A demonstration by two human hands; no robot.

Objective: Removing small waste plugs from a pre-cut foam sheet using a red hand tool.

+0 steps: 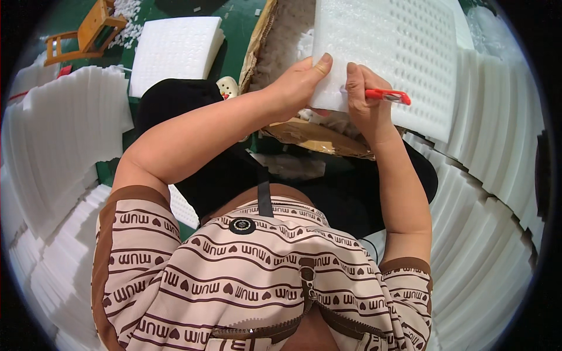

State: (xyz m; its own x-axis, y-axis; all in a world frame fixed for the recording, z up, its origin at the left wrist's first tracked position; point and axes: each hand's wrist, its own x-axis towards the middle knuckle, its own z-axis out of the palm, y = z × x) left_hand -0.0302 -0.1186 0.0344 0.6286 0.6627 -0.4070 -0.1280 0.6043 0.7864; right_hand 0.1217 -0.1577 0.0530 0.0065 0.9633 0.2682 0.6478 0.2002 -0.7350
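A white foam sheet (374, 35) with rows of small slots is held tilted above an open cardboard box. My left hand (298, 88) grips its left edge, thumb on top and fingers underneath. My right hand (367, 99) is closed around a red pen-like tool (387, 96), whose red end sticks out to the right of the fist. The tool's tip is near the lower left part of the sheet, but my fingers mostly hide it. White scraps show inside the cardboard box (316, 136) under the sheet.
Stacks of white foam sheets rise on the left (70, 117) and right (497, 111). A separate foam stack (172, 50) lies on the green floor, near a small wooden chair (88, 35) and scattered white foam bits (126, 17). My knees flank the box.
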